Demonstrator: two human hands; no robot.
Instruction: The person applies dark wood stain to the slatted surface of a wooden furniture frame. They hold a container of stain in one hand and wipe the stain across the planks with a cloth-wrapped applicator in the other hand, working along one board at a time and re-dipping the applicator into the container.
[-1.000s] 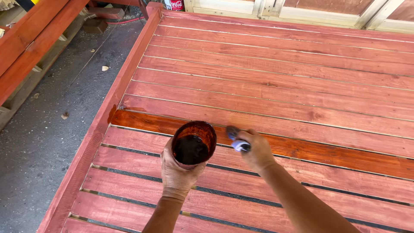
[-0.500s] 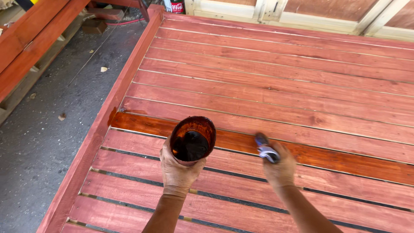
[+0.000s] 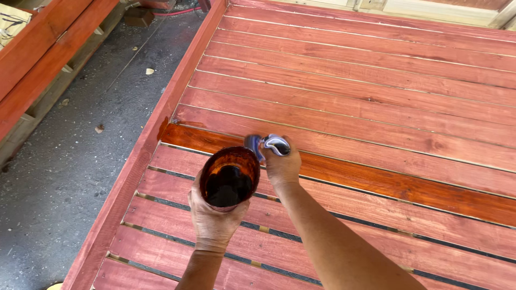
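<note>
While the slatted wooden deck (image 3: 376, 80) fills most of the view, one glossy wet plank (image 3: 387, 180) runs across it from left to lower right; the left hand (image 3: 215, 220) wraps around a cup (image 3: 229, 177) of dark stain, held upright above the slats; the right hand (image 3: 282, 164), just beside the cup, closes on a blue-handled brush (image 3: 267, 145); its handle lies roughly along the wet plank, its bristles hidden.

No boxes, labels, signs or screens show here — only a bit of printed yellow sack (image 3: 12, 24), top left corner.
</note>
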